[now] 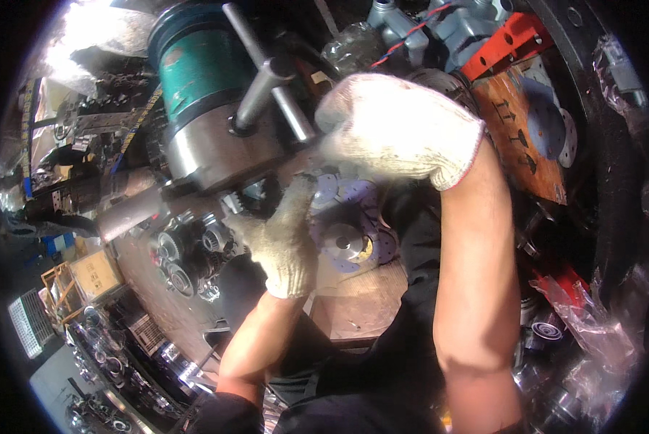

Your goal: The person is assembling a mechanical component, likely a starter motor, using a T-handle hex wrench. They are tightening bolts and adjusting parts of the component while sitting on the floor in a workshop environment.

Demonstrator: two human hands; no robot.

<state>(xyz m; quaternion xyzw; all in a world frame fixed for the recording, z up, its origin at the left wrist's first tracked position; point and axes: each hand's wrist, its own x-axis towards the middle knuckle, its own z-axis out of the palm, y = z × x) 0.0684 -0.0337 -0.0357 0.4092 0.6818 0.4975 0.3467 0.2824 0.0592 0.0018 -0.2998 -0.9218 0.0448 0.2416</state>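
Observation:
A green machine head [201,72] with a bare steel lower collar [223,155] fills the upper left. A steel T-shaped handle [256,98] sticks out of its side. My left hand [285,246], in a whitish knit glove, reaches up beneath the collar. Its thumb and fingers curve round something there that I cannot make out; a small shiny metal piece [232,203] shows beside the fingertips. My right hand [404,126], gloved too and washed out by glare, is curled beside the handle's lower end. Whatever lies inside that fist is hidden, and its lower edge is blurred.
Below my hands, purple plates [350,199] and a round steel disc [342,242] lie on a brown surface [361,300]. Several gears [176,257] sit left of my left hand. Grey castings [418,36], a red bracket [505,47] and a cardboard box [516,134] stand at upper right.

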